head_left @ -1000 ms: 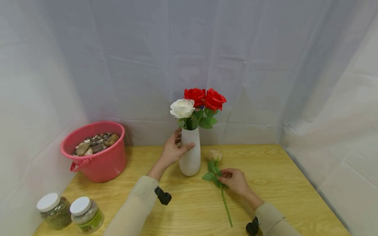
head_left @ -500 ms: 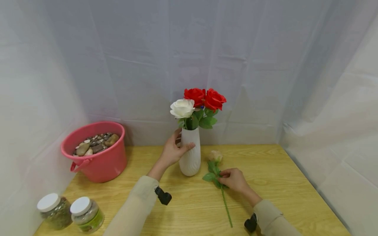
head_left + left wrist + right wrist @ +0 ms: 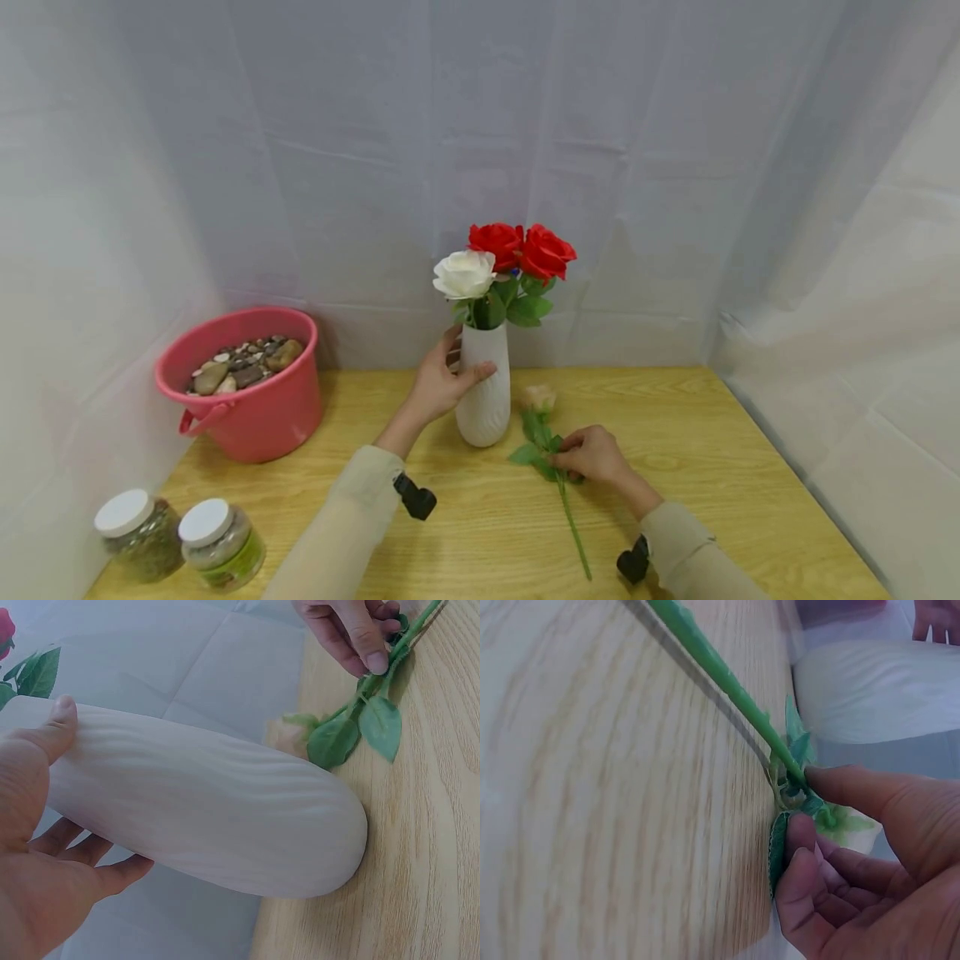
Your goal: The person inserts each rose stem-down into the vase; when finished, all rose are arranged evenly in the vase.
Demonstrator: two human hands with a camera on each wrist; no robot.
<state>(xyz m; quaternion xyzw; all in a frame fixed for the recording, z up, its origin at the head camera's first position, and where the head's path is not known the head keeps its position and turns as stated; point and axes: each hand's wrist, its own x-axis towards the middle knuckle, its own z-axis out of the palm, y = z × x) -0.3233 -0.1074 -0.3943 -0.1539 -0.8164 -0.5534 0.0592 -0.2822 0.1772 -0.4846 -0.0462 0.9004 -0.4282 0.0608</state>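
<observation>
A white ribbed vase (image 3: 483, 400) stands upright on the table, holding two red roses (image 3: 546, 252) and a white rose (image 3: 464, 275). My left hand (image 3: 441, 385) grips its upper part, thumb across the front and fingers around the far side, as the left wrist view shows for the vase (image 3: 202, 795). Right of the vase, a pale peach rose (image 3: 538, 397) lies on the wood with its green stem (image 3: 573, 521) toward me. My right hand (image 3: 596, 458) pinches that stem among the leaves; the right wrist view shows thumb and fingers at the stem (image 3: 727, 682).
A pink bucket (image 3: 273, 425) of stones (image 3: 243, 367) stands at the back left of the wooden table (image 3: 675, 467). Two white-lidded jars, a darker one (image 3: 142, 542) and one with a green label (image 3: 225, 550), sit at the front left. Pale sheeting (image 3: 360, 167) encloses the table.
The peach rose's head has shifted slightly left, toward the vase, and its leaves have turned a little. My right wrist has moved slightly left. My left hand keeps its hold on the vase.
</observation>
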